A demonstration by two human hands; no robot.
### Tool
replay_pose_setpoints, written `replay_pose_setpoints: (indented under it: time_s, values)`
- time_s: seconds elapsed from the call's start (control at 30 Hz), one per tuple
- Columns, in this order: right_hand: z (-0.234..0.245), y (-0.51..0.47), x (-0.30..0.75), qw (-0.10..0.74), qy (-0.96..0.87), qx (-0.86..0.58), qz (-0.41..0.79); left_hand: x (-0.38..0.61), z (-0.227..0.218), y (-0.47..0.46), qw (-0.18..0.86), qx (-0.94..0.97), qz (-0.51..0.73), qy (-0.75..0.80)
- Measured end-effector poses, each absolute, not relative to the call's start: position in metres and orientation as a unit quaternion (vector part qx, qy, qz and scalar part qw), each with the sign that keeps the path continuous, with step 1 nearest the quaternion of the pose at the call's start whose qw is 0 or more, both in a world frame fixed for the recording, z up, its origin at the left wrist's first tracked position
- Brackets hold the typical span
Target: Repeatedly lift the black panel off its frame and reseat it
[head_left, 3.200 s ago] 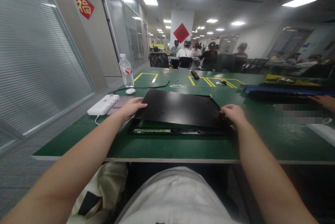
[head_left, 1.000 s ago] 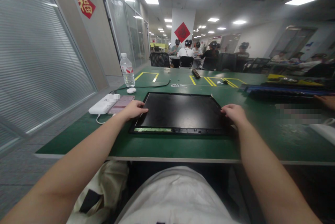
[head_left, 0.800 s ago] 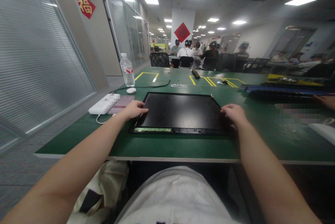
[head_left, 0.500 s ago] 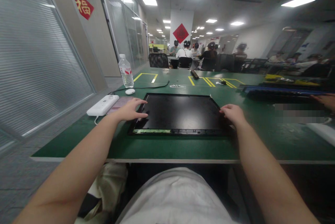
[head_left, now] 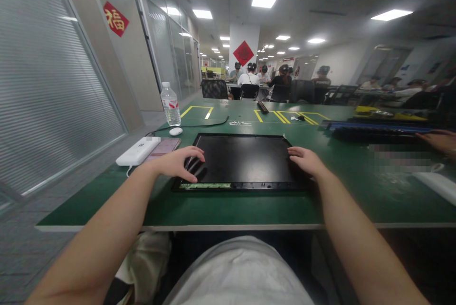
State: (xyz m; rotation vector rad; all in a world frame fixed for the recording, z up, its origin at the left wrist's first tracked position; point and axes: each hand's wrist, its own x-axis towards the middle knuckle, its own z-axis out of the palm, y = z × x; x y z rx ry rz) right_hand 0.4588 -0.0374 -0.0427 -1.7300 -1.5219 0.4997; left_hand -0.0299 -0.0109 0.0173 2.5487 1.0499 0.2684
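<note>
A black flat display panel (head_left: 245,158) with a thin raised frame lies flat on the green table, and a green circuit strip (head_left: 206,185) shows along its near edge. Over the panel's left border is my left hand (head_left: 180,162), its fingers and thumb spread apart. My right hand (head_left: 305,160) reaches over the right border, fingers stretched inward with the tips at the screen's edge. I see nothing held in either hand. Whether the fingertips press on the panel or hover just above it is hard to tell.
On the left are a white power bank-like device (head_left: 138,151), a pinkish phone-like slab (head_left: 164,147), a white earbud-case-like object (head_left: 175,131), a water bottle (head_left: 171,105) and a black cable (head_left: 206,125). At right, a co-worker's hand (head_left: 438,141) touches a long dark object (head_left: 377,131).
My right hand has shifted inward from the panel's right edge, and its fingers have straightened. My left thumb has moved nearer the panel's front edge. The view has tilted slightly upward.
</note>
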Motion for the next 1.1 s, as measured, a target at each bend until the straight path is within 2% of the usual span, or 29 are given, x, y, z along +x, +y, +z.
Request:
replay_pose_setpoints:
  time_s: [0.27, 0.93, 1.1]
  values:
    - [-0.039, -0.039, 0.454, 0.364, -0.591, -0.688, 0.212, -0.027, 0.015, -0.013, 0.193, 0.913, 0.111, 0.341]
    - [-0.037, -0.041, 0.449, 0.342, -0.605, -0.700, 0.166, -0.020, 0.019, -0.022, 0.179, 0.925, 0.128, 0.309]
    - [-0.034, -0.043, 0.452, 0.324, -0.588, -0.734, 0.100, -0.024, 0.013, -0.012, 0.174, 0.907, 0.128, 0.362]
